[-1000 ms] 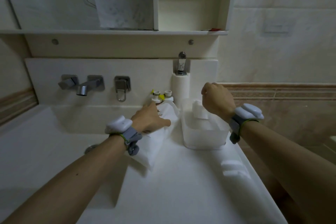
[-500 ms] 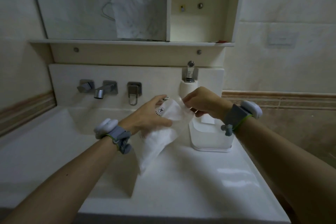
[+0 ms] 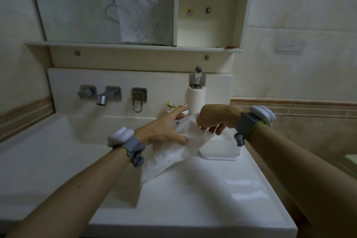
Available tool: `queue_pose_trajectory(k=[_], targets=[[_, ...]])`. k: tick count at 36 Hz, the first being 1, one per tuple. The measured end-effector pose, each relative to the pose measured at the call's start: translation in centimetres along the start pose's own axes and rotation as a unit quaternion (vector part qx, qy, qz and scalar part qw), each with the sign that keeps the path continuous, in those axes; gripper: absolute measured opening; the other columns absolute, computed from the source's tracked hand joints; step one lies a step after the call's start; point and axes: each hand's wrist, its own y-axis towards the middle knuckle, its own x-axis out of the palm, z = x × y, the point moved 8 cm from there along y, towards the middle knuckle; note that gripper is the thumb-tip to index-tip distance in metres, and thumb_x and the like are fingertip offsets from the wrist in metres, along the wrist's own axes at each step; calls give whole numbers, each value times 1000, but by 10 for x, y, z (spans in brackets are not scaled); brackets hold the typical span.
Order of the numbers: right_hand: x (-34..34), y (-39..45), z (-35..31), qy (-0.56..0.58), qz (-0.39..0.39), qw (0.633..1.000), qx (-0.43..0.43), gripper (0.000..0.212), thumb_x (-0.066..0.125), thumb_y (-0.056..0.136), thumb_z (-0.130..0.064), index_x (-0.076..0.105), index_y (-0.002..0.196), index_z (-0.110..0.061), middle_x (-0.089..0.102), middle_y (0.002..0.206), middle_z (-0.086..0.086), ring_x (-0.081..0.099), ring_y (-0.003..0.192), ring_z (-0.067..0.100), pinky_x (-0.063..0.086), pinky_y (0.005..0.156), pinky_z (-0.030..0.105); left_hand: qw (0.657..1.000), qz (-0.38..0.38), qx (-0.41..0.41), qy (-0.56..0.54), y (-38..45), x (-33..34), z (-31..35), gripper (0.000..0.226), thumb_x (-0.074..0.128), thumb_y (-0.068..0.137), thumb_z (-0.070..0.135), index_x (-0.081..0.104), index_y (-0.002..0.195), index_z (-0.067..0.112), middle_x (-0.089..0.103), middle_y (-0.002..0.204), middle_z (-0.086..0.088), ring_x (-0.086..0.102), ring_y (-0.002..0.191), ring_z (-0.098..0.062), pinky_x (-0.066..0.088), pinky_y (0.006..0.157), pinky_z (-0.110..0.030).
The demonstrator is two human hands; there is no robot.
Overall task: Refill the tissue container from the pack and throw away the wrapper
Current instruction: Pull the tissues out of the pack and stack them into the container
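Counter: a glossy white vanity top [image 3: 193,199] fills the near ground, with a basin [image 3: 48,160] sunk into its left part.
Tissue pack: a soft white plastic-wrapped pack [image 3: 170,156] lies slanted on the counter, its lower end resting near the basin's edge and its upper end raised toward the hands. The wrapper looks thin, crinkled and slightly see-through, with a small round dark mark printed near the top. Its upper end is bunched and pulled up.
Left hand: the left hand [image 3: 162,131] lies on the upper part of the pack, thumb pressed along the near side and fingers stretched over the far side, gripping it. A grey-and-white band sits on the wrist.
Right hand: the right hand [image 3: 214,118] hangs over the pack's top end, fingers curled down and pinching the bunched wrapper; the fingertips are close together on the plastic. A like band is on this wrist.
Tissue container: a pale, translucent, open-topped box [image 3: 220,150] with rounded corners stands on the counter just right of the pack, partly hidden by the right hand. What it holds cannot be told.
Behind the hands: two small white bottles [image 3: 176,106] and a white cylinder with a chrome pump head [image 3: 196,96] stand by the backsplash.
Wall fittings: a chrome spout [image 3: 104,97] with handles at either side.
Farthest: a shelf [image 3: 135,46] and a cabinet with an open niche [image 3: 210,9] above.
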Motion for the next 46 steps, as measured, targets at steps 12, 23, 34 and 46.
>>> queue_pose_trajectory(k=[12,23,34,46], targets=[[7,4,2,66,-15,998,4,26,56,93,-12,64,113,3,68,112,17,57,75,17,51,60,24,1000,-14,-4,7,1,3,-1,104,81,70,7,22,153,29,44,146,1,49,126,-11,45,102,-26],[1,1,-4,55,43,997,-19,26,55,92,-11,67,113,-2,65,82,3,58,67,13,55,66,27,1000,-18,-16,-2,4,5,-7,114,81,51,35,25,150,35,48,143,3,58,119,-14,48,103,-38],[7,6,1,160,38,986,5,25,53,92,-7,61,112,6,61,95,16,56,79,22,54,84,36,999,-11,-21,40,4,3,-10,112,77,52,40,23,149,40,46,145,11,54,123,-10,46,105,-36],[-14,2,14,324,106,940,3,19,62,84,-12,64,97,3,62,87,15,53,73,22,49,68,31,993,58,-23,98,8,-10,-13,93,81,74,20,26,149,28,47,137,7,50,114,-9,38,89,-17]])
